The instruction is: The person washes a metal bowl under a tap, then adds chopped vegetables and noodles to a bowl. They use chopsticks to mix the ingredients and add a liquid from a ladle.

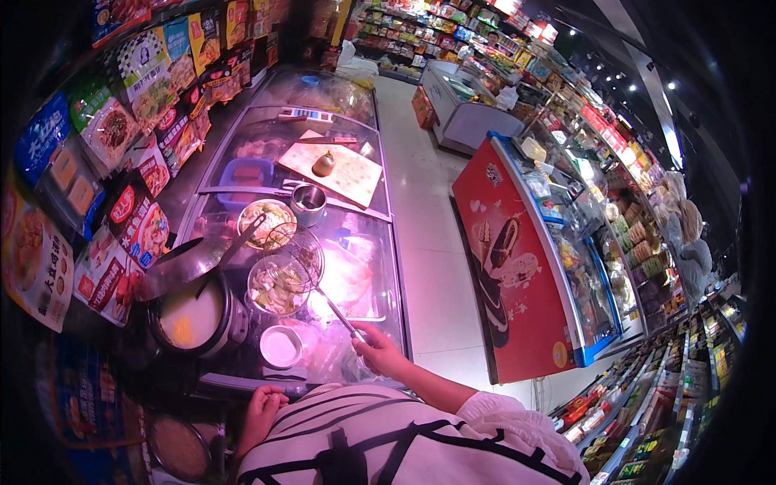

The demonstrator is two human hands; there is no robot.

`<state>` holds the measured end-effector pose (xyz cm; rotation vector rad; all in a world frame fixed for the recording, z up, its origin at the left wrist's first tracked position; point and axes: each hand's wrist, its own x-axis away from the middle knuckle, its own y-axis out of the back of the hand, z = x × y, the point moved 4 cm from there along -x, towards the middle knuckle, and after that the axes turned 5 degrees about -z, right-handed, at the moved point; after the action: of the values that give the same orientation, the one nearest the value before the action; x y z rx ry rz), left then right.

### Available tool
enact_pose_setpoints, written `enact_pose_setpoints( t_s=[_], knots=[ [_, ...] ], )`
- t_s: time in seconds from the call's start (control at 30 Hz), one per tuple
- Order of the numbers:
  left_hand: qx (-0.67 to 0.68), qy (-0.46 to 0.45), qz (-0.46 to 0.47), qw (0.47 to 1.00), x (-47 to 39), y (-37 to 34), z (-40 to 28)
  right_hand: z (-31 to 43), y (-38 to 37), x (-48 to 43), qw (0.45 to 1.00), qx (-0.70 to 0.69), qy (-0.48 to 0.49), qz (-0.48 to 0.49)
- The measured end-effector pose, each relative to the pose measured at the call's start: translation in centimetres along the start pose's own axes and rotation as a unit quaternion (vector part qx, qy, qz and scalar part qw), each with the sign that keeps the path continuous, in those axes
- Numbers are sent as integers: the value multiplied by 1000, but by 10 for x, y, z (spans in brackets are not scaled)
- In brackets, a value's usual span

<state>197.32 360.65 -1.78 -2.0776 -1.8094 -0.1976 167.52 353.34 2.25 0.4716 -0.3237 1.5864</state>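
My right hand (pixel 379 350) grips the handle of a round wire-mesh skimmer (pixel 297 242). The mesh hangs over part of a bowl of pale sliced food (pixel 279 291) and overlaps the rim of a second filled bowl (pixel 260 219). My left hand (pixel 265 407) rests low by my apron (pixel 364 436), fingers curled; whether it holds anything is not visible. To the left, a pot (pixel 227 330) contains whitish liquid with a yellow patch (pixel 183 327). Its metal lid (pixel 182 267) leans up behind it. A small white bowl (pixel 280 347) stands nearest me on the glass-topped case (pixel 388 242).
Farther along the case are a metal cup (pixel 308 203), a cutting board (pixel 357 176) with a knife (pixel 324 140) and a small jar-like object (pixel 324 163), and a blue plastic container (pixel 247 174). Hanging food packets (pixel 136 227) line the left. A red freezer (pixel 509 273) stands across the aisle.
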Motion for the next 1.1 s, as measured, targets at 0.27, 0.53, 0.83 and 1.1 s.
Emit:
enact_pose_setpoints(
  t_s=[0.27, 0.53, 0.83, 1.1],
  knots=[
    [1, 9, 8, 1000, -6, 2, 2, 6, 3, -3, 936, 171, 291, -96],
    [9, 19, 7, 1000, -7, 4, 5, 8, 6, 2, 879, 376, 273, -109],
    [2, 10, 12, 1000, -10, 5, 8, 10, 6, -6, 846, 450, 269, -96],
    [-23, 4, 16, 1000, -8, 2, -3, 0, -7, -22, 842, 467, 256, -87]
  ],
)
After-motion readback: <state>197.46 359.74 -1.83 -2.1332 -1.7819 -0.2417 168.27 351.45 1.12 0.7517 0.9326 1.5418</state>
